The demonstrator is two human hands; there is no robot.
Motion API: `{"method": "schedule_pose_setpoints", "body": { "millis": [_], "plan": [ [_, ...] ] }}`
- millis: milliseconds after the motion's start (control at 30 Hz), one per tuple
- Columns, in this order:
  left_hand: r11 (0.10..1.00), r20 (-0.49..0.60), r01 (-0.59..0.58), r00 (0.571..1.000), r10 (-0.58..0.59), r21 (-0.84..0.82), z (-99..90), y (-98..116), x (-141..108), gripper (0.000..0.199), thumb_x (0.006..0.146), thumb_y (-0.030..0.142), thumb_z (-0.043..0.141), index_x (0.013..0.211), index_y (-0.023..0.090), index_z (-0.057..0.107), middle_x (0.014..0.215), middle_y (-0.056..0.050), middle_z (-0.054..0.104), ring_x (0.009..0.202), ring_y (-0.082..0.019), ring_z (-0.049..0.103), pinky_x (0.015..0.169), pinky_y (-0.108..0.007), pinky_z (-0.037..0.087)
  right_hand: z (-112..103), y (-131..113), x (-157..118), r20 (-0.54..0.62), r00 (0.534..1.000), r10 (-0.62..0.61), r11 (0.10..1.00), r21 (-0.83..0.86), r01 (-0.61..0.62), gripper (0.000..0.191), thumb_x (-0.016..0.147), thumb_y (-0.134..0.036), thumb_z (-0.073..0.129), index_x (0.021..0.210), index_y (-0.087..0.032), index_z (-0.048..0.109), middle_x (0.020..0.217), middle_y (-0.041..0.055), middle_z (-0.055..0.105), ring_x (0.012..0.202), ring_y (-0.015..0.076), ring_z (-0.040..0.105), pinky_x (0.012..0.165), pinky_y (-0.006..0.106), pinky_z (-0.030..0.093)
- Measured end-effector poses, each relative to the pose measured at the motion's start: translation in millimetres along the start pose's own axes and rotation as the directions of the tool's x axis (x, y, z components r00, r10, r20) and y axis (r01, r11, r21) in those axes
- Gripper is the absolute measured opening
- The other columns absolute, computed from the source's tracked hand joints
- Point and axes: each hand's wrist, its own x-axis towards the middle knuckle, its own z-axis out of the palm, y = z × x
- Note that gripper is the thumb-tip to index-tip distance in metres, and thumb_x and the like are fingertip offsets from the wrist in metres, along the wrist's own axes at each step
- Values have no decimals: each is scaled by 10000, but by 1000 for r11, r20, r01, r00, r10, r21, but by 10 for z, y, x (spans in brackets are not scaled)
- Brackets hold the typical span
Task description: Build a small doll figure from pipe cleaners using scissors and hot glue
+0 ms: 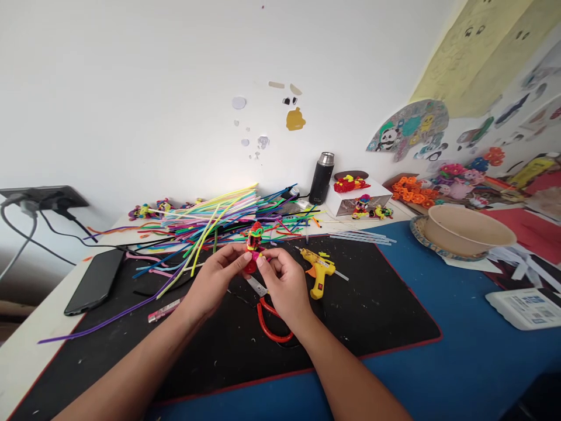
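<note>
A small pipe-cleaner figure (255,237), red on top with green, yellow and pink parts, stands upright between my two hands above the black mat. My left hand (218,277) pinches its lower part from the left. From the right, my right hand (286,285) grips the same lower part with thumb and fingers. Red-handled scissors (275,337) lie just below my hands, their blades partly covered. To the right of my right hand lies a yellow glue gun (319,271) with a clear stick at its back.
Many coloured pipe cleaners (210,211) are heaped behind my hands. A black phone (95,282) lies at the left. Behind stand a black bottle (322,178) and a white box (362,196) with figures. A beige bowl (471,227) is at the right.
</note>
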Motion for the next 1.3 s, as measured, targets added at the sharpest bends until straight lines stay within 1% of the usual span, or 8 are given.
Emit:
{"method": "schedule_pose_setpoints", "body": {
  "millis": [200,367,733,900,1000,1100,1200,1300],
  "plan": [
    [1000,-11,-7,1000,6,-15,-1,-11,-7,434,761,526,908,1007,187,794,1024,-69,770,745,-167,662,704,-288,552,7,26,5,-2,1000,5,1000,-8,-5,291,978,-459,657,992,-171,700,573,-75,442,520,113,380,499,270,273],
    [1000,-15,-6,1000,6,-23,-14,-27,4,434,747,524,919,991,187,795,961,-59,772,713,-166,663,695,-293,550,6,43,0,0,1000,25,1000,3,-25,277,965,-453,668,948,-177,688,591,-62,485,530,115,400,508,269,289],
    [998,-16,14,1000,-15,-65,-41,-70,27,410,736,493,938,973,189,798,899,-43,762,711,-168,666,691,-291,556,-7,27,16,3,1000,20,1000,-15,-20,289,959,-455,674,905,-171,684,568,-68,461,521,112,381,500,269,278],
    [983,-4,57,998,-58,-173,-26,-70,35,384,704,437,969,931,177,802,901,-43,746,756,-164,659,680,-269,571,1,25,7,8,1000,8,1000,3,-8,294,966,-458,676,931,-168,706,577,-58,481,529,113,398,502,263,295],
    [964,-7,73,997,-77,-256,-37,-79,51,364,691,390,982,918,164,807,885,-43,732,748,-151,644,641,-242,574,0,20,-2,-5,1000,2,999,38,-2,318,981,-485,665,971,-173,728,590,-46,499,530,116,400,494,260,301],
    [942,-6,99,994,-106,-321,-72,-96,77,357,710,372,975,920,140,803,888,-58,732,713,-143,644,596,-231,574,-13,16,9,-64,998,23,993,114,-16,382,975,-566,654,969,-191,725,597,-47,491,493,109,370,448,251,277],
    [908,13,147,988,-154,-391,-104,-108,98,345,721,337,972,932,131,791,868,-61,731,688,-145,658,566,-228,567,-35,18,50,-103,991,90,968,242,-63,428,932,-633,679,937,-205,692,562,-80,425,433,92,317,398,237,247],
    [864,84,213,977,-197,-457,-111,-106,100,334,752,345,954,950,132,791,852,-56,729,658,-127,650,559,-210,554,-46,29,95,-84,984,159,936,331,-122,441,892,-643,719,933,-207,666,514,-116,355,398,85,290,371,222,230]
  ]
}}
